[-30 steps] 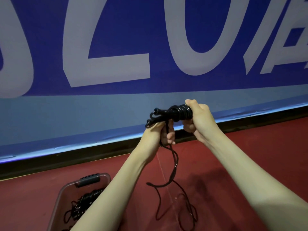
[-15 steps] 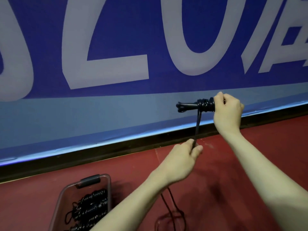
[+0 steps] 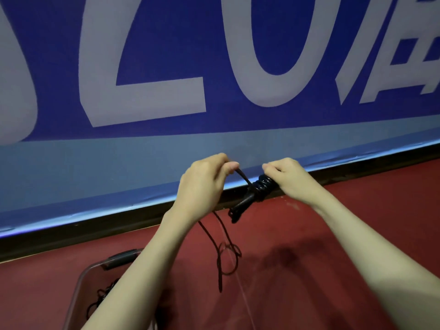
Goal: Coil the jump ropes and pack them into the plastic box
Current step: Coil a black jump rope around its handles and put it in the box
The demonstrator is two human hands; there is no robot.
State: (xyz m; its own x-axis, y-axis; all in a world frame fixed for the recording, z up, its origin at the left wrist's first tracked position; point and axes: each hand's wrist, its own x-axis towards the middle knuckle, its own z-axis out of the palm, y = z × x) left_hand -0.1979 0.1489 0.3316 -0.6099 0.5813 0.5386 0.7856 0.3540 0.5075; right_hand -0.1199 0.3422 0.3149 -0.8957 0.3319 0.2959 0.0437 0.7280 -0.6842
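Both hands grip a glossy black jump rope (image 3: 260,186), tightly coiled.

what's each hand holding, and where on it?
Both hold one black jump rope. Right hand grips the wound bundle around the handles; left hand pinches the loose cord just beside the bundle.

The left forearm (image 3: 133,277) hides most of the plastic box (image 3: 78,289).
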